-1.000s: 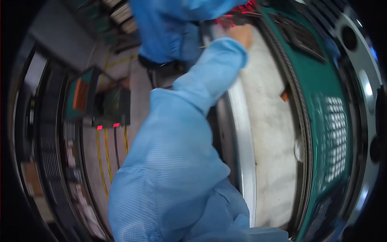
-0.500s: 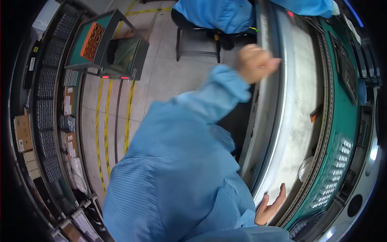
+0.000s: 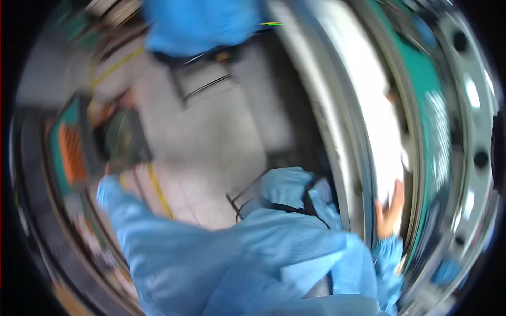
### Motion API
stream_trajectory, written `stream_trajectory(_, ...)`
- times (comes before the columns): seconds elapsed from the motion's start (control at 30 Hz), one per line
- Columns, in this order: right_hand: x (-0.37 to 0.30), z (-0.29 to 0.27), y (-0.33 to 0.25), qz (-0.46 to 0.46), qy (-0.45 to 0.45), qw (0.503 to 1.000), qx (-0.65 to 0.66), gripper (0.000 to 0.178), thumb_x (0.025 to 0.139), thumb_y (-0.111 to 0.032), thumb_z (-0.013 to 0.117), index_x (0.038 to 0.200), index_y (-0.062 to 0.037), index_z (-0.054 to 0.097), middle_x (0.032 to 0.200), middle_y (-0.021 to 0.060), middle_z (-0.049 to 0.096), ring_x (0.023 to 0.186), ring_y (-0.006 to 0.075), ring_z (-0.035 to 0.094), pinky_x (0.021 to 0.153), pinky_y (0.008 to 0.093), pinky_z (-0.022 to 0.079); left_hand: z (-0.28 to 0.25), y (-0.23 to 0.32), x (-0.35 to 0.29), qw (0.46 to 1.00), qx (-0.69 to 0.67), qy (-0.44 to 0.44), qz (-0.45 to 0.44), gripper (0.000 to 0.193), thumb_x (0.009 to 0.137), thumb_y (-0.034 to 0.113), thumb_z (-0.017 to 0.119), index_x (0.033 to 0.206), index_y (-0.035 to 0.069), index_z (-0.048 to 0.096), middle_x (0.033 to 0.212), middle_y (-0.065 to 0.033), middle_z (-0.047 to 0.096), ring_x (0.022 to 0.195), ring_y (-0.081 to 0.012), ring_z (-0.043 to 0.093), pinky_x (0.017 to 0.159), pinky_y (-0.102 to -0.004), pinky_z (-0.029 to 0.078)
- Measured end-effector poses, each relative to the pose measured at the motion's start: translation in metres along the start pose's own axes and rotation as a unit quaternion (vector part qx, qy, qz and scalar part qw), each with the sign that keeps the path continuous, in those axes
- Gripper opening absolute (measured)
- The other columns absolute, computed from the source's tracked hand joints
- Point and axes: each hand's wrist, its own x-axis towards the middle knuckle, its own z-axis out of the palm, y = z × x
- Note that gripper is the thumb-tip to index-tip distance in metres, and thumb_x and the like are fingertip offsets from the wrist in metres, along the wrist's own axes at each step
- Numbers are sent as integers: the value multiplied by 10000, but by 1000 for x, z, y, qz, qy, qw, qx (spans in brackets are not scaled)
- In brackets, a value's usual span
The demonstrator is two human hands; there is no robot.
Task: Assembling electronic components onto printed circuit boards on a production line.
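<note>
My left arm, in a light blue sleeve, reaches out to the left toward a dark-framed cart (image 3: 141, 138). My left hand (image 3: 108, 168) shows only as a small blurred patch past the cuff, beside the cart; its fingers cannot be made out. On the cart's green side sits an orange perforated block or tray (image 3: 71, 152), smeared by motion. At the right, my right hand (image 3: 390, 210) is over the pale bench strip (image 3: 363, 68), thumb and fingers apart, holding nothing visible. Whether it touches the strip I cannot tell.
A person in blue (image 3: 203, 26) sits on a dark stool (image 3: 205, 87) ahead. A green work surface (image 3: 421, 68) with rows of small shiny parts (image 3: 437, 126) runs along the right. Dark shelving (image 3: 39, 210) lines the left. Yellow tape (image 3: 159, 190) marks the floor.
My left arm has swung from the bench edge leftward to the cart. The view has turned, and the whole picture is more blurred. My right hand stays by the bench strip with fingers apart.
</note>
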Motion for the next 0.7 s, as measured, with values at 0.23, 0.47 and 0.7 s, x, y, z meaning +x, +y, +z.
stream_trajectory(0.23, -25, -22, -44, -78, -39, 996, 4, 694, 776, -362, 634, 1325, -25, 378, 1319, 180, 404, 1277, 352, 314, 1054, 467, 213, -36, 11, -335, 973, -105, -64, 198, 442, 811, 259, 649, 1132, 1, 491, 1013, -182, 610, 951, -278, 607, 815, -378, 483)
stream_trajectory(0.47, -155, -144, 5, 42, 25, 998, -39, 667, 805, -436, 602, 1307, -44, 405, 1288, 160, 433, 1285, 323, 318, 1053, 491, 208, -55, 62, -373, 917, -221, -97, 319, 493, 827, 259, 637, 1194, -5, 441, 1025, -169, 605, 948, -277, 600, 820, -383, 480)
stream_trajectory(0.7, -159, -169, 35, 51, 21, 998, 0, 653, 813, -433, 596, 1296, -36, 408, 1270, 179, 443, 1270, 337, 337, 1049, 491, 216, -2, 73, -261, 904, -272, -32, 328, 546, 842, 259, 626, 1255, -10, 390, 1038, -156, 600, 944, -276, 594, 824, -388, 477)
